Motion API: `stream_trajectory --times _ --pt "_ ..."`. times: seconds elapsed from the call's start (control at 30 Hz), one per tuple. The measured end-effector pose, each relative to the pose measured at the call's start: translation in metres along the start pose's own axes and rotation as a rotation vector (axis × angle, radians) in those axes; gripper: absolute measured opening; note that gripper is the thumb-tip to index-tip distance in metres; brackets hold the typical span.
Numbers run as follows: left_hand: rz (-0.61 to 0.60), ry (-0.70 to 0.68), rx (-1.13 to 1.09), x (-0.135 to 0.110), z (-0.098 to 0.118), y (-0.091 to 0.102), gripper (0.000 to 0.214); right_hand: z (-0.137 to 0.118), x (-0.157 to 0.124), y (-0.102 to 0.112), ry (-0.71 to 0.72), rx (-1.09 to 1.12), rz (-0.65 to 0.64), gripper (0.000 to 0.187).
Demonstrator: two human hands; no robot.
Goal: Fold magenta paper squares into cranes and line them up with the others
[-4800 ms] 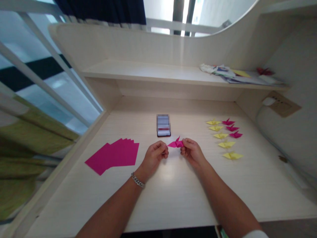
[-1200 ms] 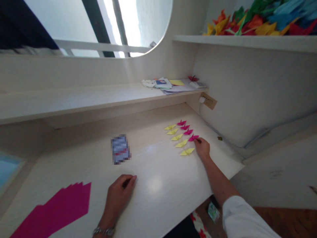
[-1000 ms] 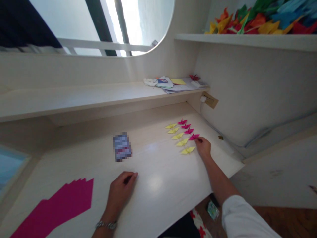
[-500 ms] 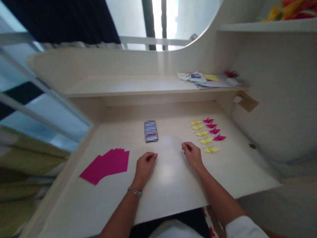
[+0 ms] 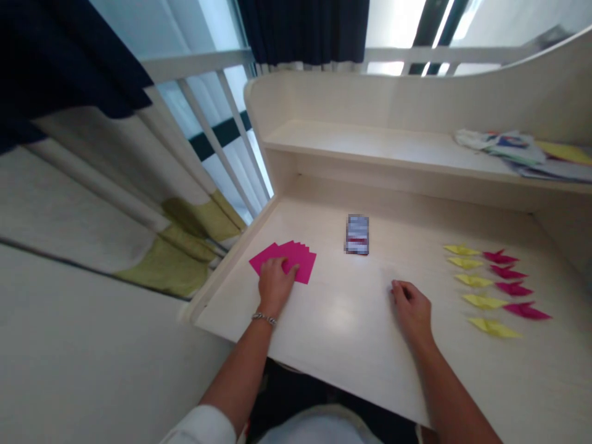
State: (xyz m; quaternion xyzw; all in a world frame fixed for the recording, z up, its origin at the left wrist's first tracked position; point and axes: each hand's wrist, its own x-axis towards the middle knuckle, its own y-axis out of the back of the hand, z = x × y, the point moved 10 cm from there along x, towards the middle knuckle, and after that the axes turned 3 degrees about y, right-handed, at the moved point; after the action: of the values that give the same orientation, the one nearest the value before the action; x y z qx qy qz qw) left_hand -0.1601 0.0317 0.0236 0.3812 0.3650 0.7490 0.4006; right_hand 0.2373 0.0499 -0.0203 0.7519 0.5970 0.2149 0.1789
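Observation:
A fan of magenta paper sheets lies on the left part of the desk. My left hand, with a chain bracelet at the wrist, is over the near edge of these sheets. Its fingertips touch or hover just above the paper, thumb and fingers apart. My right hand rests on the desk with its fingers curled together and nothing visible in them. To the right of it are two columns of folded paper cranes, yellow ones and magenta ones.
A phone with a blurred screen lies on the desk between and beyond my hands. Papers lie on the raised shelf at the back. A railing and curtains border the left side.
My left hand has moved left, from the middle of the desk onto the magenta sheets. My right hand stays curled on the desk. The view has turned left.

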Motion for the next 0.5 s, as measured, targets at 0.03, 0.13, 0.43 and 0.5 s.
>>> stream_trajectory --times 0.03,0.13,0.43,0.5 --pt "-0.013 0.015 0.055 0.003 -0.004 -0.003 0.047 0.000 0.000 0.000 0.000 -0.004 -0.002 0.054" --pt "-0.010 0.039 0.151 0.007 -0.007 -0.009 0.056 -0.001 0.002 -0.001 -0.003 -0.015 -0.007 0.055" --pt "0.007 0.048 0.153 0.000 -0.007 -0.018 0.047 0.005 0.004 -0.003 -0.010 -0.013 -0.023 0.057" --pt "0.013 0.053 0.150 0.000 -0.007 -0.018 0.045 0.008 0.004 -0.005 -0.015 -0.012 -0.034 0.055"
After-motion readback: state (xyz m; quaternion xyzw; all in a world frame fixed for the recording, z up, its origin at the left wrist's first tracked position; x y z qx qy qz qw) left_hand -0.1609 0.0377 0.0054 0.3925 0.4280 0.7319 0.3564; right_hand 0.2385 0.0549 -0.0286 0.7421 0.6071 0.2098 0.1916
